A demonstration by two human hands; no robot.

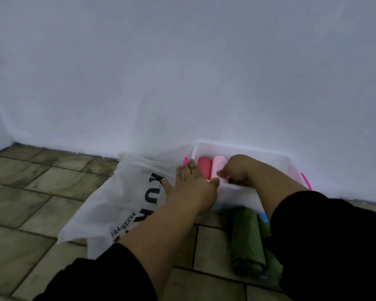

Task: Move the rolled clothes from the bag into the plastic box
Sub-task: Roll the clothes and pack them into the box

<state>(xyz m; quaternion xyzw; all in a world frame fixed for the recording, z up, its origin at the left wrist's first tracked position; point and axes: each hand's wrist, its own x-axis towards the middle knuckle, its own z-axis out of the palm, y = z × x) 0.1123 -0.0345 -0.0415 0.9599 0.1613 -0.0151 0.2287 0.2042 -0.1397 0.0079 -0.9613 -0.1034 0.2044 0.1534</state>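
The right hand [237,170] curls its fingers down against the pale pink roll [219,165] inside the plastic box [232,193]; I cannot tell if it grips it. The left hand [191,185] lies flat, fingers straight, on the box corner beside the bag [122,192]. The red roll [205,168] is in too; green rolls [246,240] lie outside on the floor, so the task seems partway

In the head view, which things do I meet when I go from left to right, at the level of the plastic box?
white bag → left hand → red roll → pale pink roll → right hand → pink latch
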